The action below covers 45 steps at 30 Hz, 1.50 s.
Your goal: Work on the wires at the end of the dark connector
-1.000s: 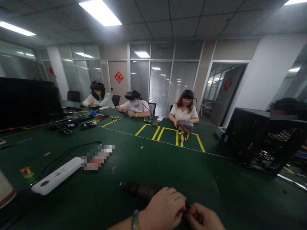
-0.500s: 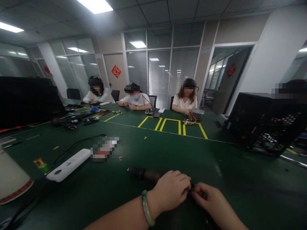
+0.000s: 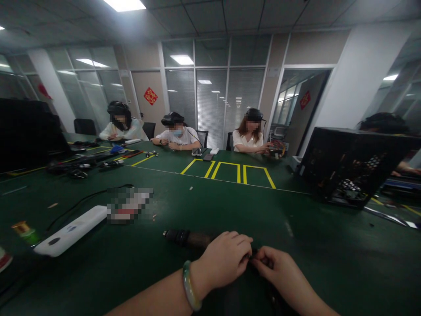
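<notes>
A dark, round-bodied electric screwdriver (image 3: 197,239) lies across the green table with its metal tip pointing left. My left hand (image 3: 226,254), with a jade bangle (image 3: 190,285) on the wrist, is closed round the tool's rear part and hides it. Right beside it, my right hand (image 3: 272,265) pinches with thumb and forefinger at the tool's tail end. What sits between those fingertips is dark and too small to make out. A dark, blurred shape shows under the right wrist.
On the left lie a white power strip (image 3: 74,230), a small green bottle with a gold cap (image 3: 26,232) and a blurred-out flat item (image 3: 130,206). A black computer case (image 3: 348,169) stands at right. Several people sit across the green table (image 3: 210,193), marked with yellow tape.
My view has turned right, so the scene shifts left. Both hands keep their hold at the tool's tail end. The person opposite on the right has moved a wired metal part to the right.
</notes>
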Motion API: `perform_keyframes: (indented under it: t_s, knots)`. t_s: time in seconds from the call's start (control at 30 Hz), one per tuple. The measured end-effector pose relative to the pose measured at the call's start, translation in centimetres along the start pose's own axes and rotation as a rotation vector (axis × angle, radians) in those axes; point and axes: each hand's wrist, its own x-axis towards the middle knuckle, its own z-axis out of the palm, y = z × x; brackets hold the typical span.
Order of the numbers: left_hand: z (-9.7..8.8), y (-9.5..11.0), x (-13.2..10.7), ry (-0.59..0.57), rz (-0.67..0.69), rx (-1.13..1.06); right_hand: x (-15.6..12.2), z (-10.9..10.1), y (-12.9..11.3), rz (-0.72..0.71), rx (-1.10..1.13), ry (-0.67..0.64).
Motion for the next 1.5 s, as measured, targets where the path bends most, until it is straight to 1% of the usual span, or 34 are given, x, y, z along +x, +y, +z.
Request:
perform_keyframes:
  t_s: [0.07, 0.23, 0.43, 0.63, 0.8, 1.0, 1.23, 1.37, 1.5]
  knots:
    - [0.0, 0.1, 0.0, 0.002, 0.0, 0.006, 0.0, 0.1, 0.2, 0.004, 0.007, -0.002]
    - [0.2, 0.1, 0.0, 0.028, -0.058, -0.017, 0.1, 0.1, 0.1, 0.008, 0.02, 0.003]
    - [0.2, 0.0, -0.1, 0.014, -0.008, -0.006, 0.0, -0.1, -0.1, 0.004, 0.016, 0.001]
    - [0.1, 0.1, -0.1, 0.033, -0.042, -0.023, 0.0, 0.1, 0.3, 0.009, 0.021, -0.008]
    - [0.0, 0.1, -0.1, 0.017, -0.03, -0.018, -0.1, 0.0, 0.1, 0.016, 0.028, -0.01]
    - [0.0, 0.1, -0.1, 0.03, -0.041, -0.01, 0.0, 0.0, -0.1, 0.02, 0.043, -0.009]
    - [-0.3, 0.2, 0.1, -0.006, 0.006, 0.047, 0.0, -0.3, -0.6, 0.012, 0.002, -0.005]
    - [-0.1, 0.2, 0.1, -0.022, -0.024, 0.017, 0.1, -0.2, -0.2, 0.01, 0.007, -0.011]
    - [-0.1, 0.2, 0.0, 0.005, -0.069, -0.011, 0.2, 0.1, 0.5, 0.012, 0.047, -0.009]
